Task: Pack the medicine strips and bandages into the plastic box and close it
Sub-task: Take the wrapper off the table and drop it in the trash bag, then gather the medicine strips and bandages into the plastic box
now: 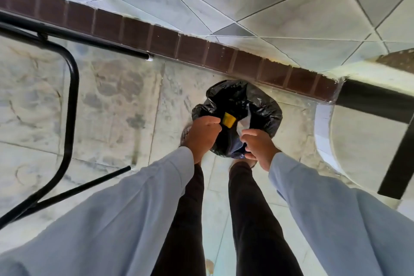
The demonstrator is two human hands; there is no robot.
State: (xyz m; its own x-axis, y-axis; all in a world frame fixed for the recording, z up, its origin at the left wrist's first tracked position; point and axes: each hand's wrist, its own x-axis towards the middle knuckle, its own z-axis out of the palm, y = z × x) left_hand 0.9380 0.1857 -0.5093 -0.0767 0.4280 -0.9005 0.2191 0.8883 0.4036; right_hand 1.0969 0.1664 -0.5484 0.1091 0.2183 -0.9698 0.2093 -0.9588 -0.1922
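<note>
I look straight down at a black plastic bag (253, 105) held above the floor between my legs. My left hand (202, 135) is shut on the bag's left rim. My right hand (257, 147) grips the right rim together with a whitish piece of plastic (245, 122). Inside the bag's mouth shows a small yellow object (229, 119); what it is cannot be told. No medicine strips, bandages or plastic box show in this view.
A black metal tube frame (72, 87) stands at the left. At the right is a white rounded table edge (322, 127) with a black leg (396, 159). A brown tile skirting (192, 48) runs along the wall. The floor is pale stone tile (116, 105).
</note>
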